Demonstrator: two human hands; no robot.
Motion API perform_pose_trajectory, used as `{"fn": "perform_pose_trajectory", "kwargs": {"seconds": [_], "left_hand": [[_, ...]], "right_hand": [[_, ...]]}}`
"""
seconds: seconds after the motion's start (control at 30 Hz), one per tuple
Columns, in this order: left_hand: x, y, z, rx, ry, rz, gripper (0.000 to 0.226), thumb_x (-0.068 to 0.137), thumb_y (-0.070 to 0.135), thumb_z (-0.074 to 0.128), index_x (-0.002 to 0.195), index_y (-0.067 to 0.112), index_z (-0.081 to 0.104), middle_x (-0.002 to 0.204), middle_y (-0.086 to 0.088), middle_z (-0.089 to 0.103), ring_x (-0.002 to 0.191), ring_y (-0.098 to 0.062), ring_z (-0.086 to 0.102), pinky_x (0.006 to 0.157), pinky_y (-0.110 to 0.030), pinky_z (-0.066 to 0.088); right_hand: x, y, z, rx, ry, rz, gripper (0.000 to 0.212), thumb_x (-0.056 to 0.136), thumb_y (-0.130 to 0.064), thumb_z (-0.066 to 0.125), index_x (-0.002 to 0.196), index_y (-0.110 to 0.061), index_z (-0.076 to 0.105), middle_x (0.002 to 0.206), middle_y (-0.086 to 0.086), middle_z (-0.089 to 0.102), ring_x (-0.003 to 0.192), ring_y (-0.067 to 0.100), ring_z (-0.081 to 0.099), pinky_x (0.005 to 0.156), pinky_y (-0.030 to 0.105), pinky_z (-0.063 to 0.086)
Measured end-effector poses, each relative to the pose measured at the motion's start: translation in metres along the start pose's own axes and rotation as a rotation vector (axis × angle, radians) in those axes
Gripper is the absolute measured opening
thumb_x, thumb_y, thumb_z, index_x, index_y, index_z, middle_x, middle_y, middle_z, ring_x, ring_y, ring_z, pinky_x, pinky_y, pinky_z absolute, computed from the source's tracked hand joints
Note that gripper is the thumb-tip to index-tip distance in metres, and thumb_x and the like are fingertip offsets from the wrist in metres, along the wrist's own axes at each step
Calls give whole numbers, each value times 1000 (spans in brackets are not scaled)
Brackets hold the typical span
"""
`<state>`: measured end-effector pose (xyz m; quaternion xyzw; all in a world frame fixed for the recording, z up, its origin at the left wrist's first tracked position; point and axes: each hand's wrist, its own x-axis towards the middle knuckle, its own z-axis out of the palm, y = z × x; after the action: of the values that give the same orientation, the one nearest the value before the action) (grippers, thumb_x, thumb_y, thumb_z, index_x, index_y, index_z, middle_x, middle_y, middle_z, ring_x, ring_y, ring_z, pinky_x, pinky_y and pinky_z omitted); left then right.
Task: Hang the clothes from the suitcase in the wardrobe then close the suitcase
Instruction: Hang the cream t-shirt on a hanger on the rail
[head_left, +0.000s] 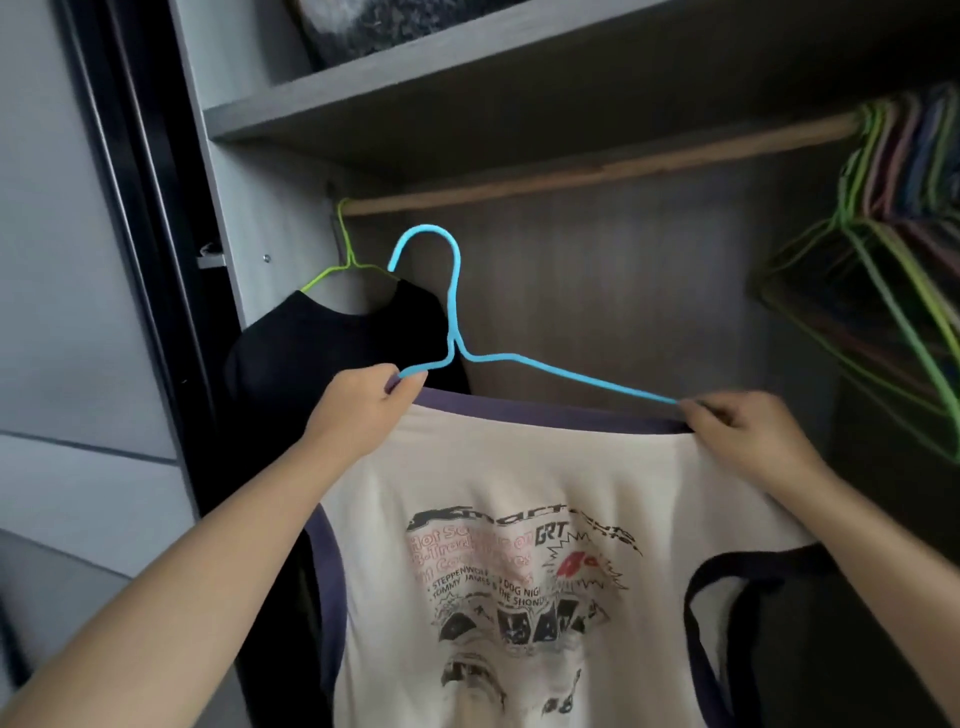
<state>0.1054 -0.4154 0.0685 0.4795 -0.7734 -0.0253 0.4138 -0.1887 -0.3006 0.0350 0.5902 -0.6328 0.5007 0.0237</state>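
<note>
Cream printed T-shirt (519, 467) with dark purple trim is held up in front of the open wardrobe (244, 171), collar stretched across a blue hanger (454, 312). Left hand (358, 410) is closed on the hanger's left arm, collar edge pinched with it. Right hand (748, 431) is curled round the right end of the hanger and the shirt's shoulder fabric. Hanger hook is raised below the wooden rail (597, 171), not touching it. Shirt's right sleeve opening droops at lower right. Behind, at the rail's far left, a black T-shirt (332, 343) is hung on a green hanger (345, 254), against the wardrobe's side panel. At the rail's right end a bunch of empty hangers (893, 218), green and other colours, is crowded together. Above the rail, a grey shelf (467, 73) is loaded with a dark blurred item; what it is cannot be told.
</note>
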Motion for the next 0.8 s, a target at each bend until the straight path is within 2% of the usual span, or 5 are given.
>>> {"fn": "perform_pose_trajectory", "kwargs": {"seconds": [0.07,0.1,0.13,0.27,0.8], "left_hand": [[0,-3,0,33,-35,4,46,92,32,50,56,13,27,54,1,31,50,-15,28,50,-29,21],[0,-4,0,45,-55,13,47,91,32,51,56,14,26,54,0,31,50,-15,28,50,-29,20],[0,-3,-1,50,-72,24,47,91,31,52,55,14,26,53,0,31,49,-15,27,50,-29,20],[2,13,0,102,-151,127,46,90,31,53,56,14,28,54,1,31,49,-14,28,49,-28,21],[22,23,-11,-220,41,191,48,96,23,45,54,14,24,54,2,24,48,-10,25,48,-20,25]], "right_hand": [[-7,2,-4,20,-311,-110,66,44,-80,19,44,-21,50,39,-5,36,40,3,32,43,17,23],[-9,3,-5,60,-433,-195,43,64,10,48,38,-23,39,37,-7,29,37,1,26,41,16,19],[-12,3,-5,102,-514,-267,59,77,-62,54,38,-23,32,37,-10,25,36,0,23,41,15,17],[-8,-11,-3,99,-630,-506,56,74,-55,60,44,-22,26,40,-12,20,39,1,20,42,14,16],[27,-20,11,-493,265,-333,35,85,-37,56,87,-2,64,88,11,56,79,32,60,58,28,38]]}}
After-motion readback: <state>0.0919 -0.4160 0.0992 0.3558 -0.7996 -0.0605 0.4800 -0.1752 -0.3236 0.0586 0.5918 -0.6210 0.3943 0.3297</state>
